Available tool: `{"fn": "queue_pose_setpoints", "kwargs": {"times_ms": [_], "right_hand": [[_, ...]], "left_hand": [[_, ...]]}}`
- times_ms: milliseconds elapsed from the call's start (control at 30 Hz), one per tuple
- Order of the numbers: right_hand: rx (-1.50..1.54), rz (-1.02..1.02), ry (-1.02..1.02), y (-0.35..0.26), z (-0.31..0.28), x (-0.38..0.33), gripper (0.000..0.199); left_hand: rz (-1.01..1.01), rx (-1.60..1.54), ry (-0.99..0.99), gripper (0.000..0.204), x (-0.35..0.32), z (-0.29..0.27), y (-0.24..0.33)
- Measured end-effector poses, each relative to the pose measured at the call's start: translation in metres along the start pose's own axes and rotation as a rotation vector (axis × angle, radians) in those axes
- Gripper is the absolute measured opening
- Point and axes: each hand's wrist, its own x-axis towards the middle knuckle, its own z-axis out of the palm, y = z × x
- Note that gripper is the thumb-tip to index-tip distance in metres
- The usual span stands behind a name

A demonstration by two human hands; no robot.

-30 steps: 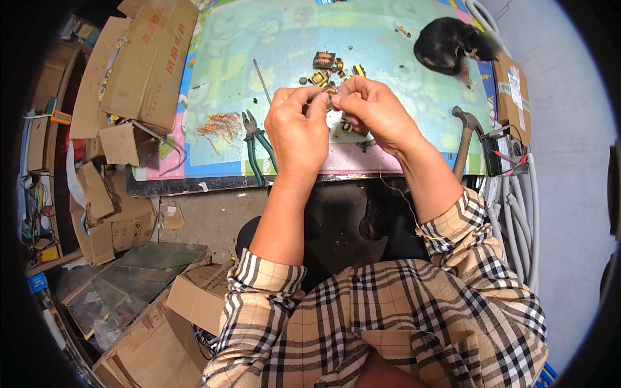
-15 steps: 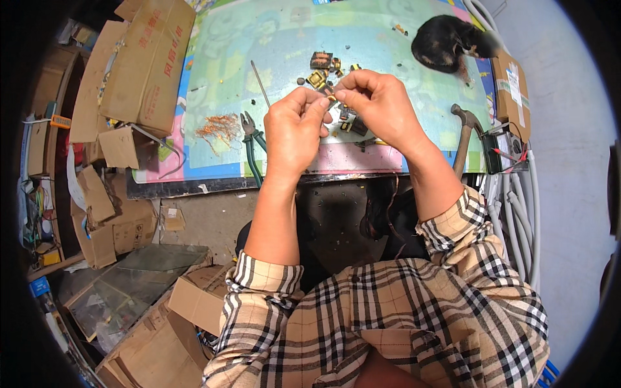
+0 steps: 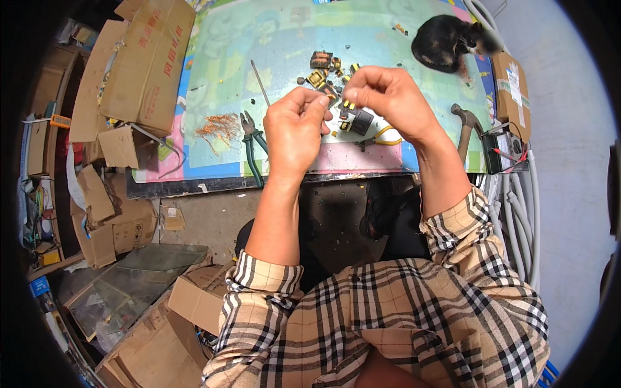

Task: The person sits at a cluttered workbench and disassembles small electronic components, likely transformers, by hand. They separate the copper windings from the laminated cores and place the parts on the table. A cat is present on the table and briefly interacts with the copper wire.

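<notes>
L hand (image 3: 294, 129) & R hand (image 3: 388, 97) pinch, prob., small part (image 3: 336, 98).

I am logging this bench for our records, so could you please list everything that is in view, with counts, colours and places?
small yellow-and-black wound components: several, scattered on the mat beyond the hands
tangle of thin copper wire: one, orange, left part of the mat
green-handled pliers: one, near edge, left of the left hand
thin metal rod: one, grey, beyond the pliers
wooden-handled hammer: one, right edge
black cat: one, far right corner
pastel printed table mat: one, green, blue and pink
brown cardboard boxes: several, left and on the floor
left hand: pinched, contents too small to tell
right hand: pinched likewise
</notes>
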Motion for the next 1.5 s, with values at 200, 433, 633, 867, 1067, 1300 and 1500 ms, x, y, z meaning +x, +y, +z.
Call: {"fn": "queue_pose_setpoints", "kwargs": {"times_ms": [200, 433, 633, 867, 1067, 1300, 1500], "right_hand": [[-0.351, 0.096, -0.085, 0.010, 0.002, 0.003, 0.011], [0.058, 0.152, 0.137, 0.001, -0.019, 0.007, 0.013], [-0.352, 0.197, -0.481, 0.000, -0.011, 0.002, 0.012], [-0.257, 0.077, 0.164, 0.023, -0.030, 0.011, 0.015], [-0.212, 0.126, -0.653, -0.008, -0.003, -0.003, 0.010], [-0.277, 0.071, 0.184, 0.022, -0.033, 0.010, 0.015], [-0.600, 0.085, -0.033, 0.030, 0.009, 0.004, 0.013]], "left_hand": [[-0.038, -0.132, 0.018, 0.008, 0.001, -0.005, -0.001], [-0.028, -0.003, 0.011, 0.008, 0.004, -0.004, 0.005], [-0.040, -0.135, 0.076, 0.011, 0.006, -0.008, 0.000], [-0.049, -0.007, -0.021, 0.010, 0.006, -0.009, 0.010], [0.025, -0.015, 0.132, 0.010, 0.010, -0.017, -0.006], [-0.043, -0.014, 0.037, 0.010, 0.008, -0.025, 0.008], [-0.060, -0.108, 0.068, 0.011, 0.010, -0.037, 0.006]]}}
